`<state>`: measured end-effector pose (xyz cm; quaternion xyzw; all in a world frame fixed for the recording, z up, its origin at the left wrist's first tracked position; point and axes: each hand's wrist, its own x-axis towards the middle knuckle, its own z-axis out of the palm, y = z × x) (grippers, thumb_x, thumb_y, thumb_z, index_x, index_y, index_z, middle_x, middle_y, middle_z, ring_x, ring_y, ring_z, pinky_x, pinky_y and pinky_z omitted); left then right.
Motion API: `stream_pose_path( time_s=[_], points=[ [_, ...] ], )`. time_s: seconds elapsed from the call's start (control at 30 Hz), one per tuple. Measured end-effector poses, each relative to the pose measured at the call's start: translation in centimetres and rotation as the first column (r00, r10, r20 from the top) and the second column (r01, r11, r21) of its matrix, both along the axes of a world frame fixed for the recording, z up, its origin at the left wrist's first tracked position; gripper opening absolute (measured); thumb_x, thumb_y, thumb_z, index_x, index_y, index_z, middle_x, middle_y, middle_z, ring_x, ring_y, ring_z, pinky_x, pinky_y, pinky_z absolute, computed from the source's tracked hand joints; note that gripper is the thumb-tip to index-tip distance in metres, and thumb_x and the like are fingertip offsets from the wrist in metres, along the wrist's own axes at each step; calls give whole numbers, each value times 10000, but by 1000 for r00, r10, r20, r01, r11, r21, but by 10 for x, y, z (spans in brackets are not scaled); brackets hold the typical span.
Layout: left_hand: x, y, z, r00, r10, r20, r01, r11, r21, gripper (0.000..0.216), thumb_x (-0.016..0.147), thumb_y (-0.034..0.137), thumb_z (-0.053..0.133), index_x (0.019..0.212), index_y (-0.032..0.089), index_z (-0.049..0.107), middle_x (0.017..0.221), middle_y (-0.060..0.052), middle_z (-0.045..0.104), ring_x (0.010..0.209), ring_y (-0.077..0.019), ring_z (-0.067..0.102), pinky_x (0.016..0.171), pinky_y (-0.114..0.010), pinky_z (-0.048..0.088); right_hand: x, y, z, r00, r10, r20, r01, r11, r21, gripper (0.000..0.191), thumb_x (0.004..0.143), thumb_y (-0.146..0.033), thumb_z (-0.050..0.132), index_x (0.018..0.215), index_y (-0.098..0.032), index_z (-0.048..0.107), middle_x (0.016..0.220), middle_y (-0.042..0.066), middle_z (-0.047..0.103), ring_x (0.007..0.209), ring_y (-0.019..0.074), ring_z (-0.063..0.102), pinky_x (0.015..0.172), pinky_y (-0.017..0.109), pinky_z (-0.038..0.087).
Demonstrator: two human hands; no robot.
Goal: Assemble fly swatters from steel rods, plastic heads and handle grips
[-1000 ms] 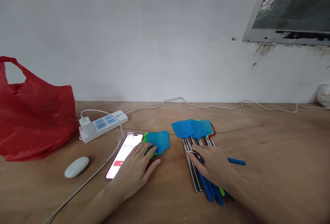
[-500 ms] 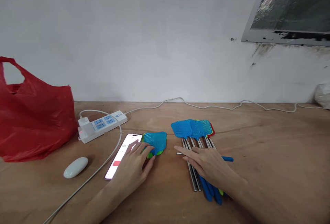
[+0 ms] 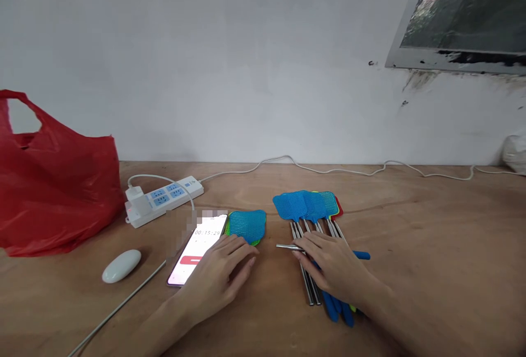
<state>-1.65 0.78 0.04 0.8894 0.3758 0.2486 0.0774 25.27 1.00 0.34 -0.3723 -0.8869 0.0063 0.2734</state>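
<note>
My right hand (image 3: 335, 264) is closed round a silver metal rod (image 3: 286, 247), whose tip sticks out left of the fingers. To the right of the hand a blue grip (image 3: 361, 255) shows, apparently the rod's other end. Beneath lie several fly swatters with blue mesh heads (image 3: 292, 205), metal shafts (image 3: 307, 286) and blue handles (image 3: 330, 306). My left hand (image 3: 219, 275) has its thumb apart from the fingers, which reach the near edge of a small stack of loose swatter heads, a blue one (image 3: 247, 224) over green. Its fingertips are partly hidden.
A phone (image 3: 193, 258) showing a timer lies beside my left hand. Further left are a white mouse (image 3: 121, 266), a power strip (image 3: 164, 198) with a plugged-in charger, and a red plastic bag (image 3: 57, 187). A white cable (image 3: 341, 170) runs along the wall.
The left hand has drawn slightly back from the swatter heads and the phone screen. My right fingers have curled round the rod, and its tip has shifted a little left.
</note>
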Motion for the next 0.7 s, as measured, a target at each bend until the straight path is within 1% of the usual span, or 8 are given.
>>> stream_pose_path(
  time_s=[0.07,0.1,0.2,0.27,0.37,0.47,0.53,0.7],
  points=[
    [0,0,-1,1000,2,11,-2,1000,-2,219,1008,189,412,1022,210,630,935,-52,671,864,-225,610,753,-366,475,1,-2,6,982,-56,-182,46,997,-57,255,1006,-277,435,956,-198,673,825,69,649,742,205,608,632,306,438],
    [-1,1,-1,1000,4,16,-4,1000,-3,218,1007,185,414,1019,210,630,931,-49,671,858,-222,611,749,-363,474,1,-3,9,947,-108,-304,65,987,-147,284,1010,-328,443,935,-201,685,758,47,620,676,188,583,606,299,428],
    [-1,0,0,1000,15,20,-15,1000,-8,218,1004,188,417,1015,211,634,933,-46,674,851,-219,614,739,-357,473,1,-3,14,694,-315,-647,-51,875,-481,396,991,-502,465,897,-213,717,583,-21,508,512,142,489,505,269,386],
    [-1,0,0,1000,20,22,-20,1000,-11,222,1005,193,416,1015,212,637,934,-47,677,851,-220,615,736,-356,474,-1,-3,14,527,-424,-737,-174,795,-581,428,922,-583,555,824,-205,732,564,-32,476,499,125,462,478,250,365],
    [0,-1,0,999,16,27,-16,1000,-11,227,1007,198,411,1013,214,637,926,-46,678,847,-219,615,734,-353,477,-7,-2,12,408,-529,-745,-300,693,-656,442,797,-625,696,727,-189,711,570,-37,466,489,99,417,449,224,330],
    [0,-2,2,998,9,59,-7,1000,-30,225,1016,214,411,1022,219,636,925,-39,680,842,-209,623,731,-338,481,-13,-3,11,366,-545,-755,-400,640,-656,433,771,-614,732,746,-183,692,502,-67,421,423,68,328,396,197,253],
    [0,-2,3,995,8,101,-1,998,-66,223,1026,239,410,1044,225,632,937,-35,683,852,-202,631,738,-328,485,-15,-2,8,378,-514,-770,-443,630,-638,419,785,-597,732,782,-180,696,506,-59,473,407,64,357,373,185,248],
    [2,-6,1,982,61,181,-26,982,-190,255,1052,322,381,1078,248,624,983,-29,700,910,-207,647,789,-328,502,-19,0,-3,406,-429,-807,-518,620,-590,373,823,-549,720,860,-178,713,655,13,654,496,114,571,387,186,395]
  ],
)
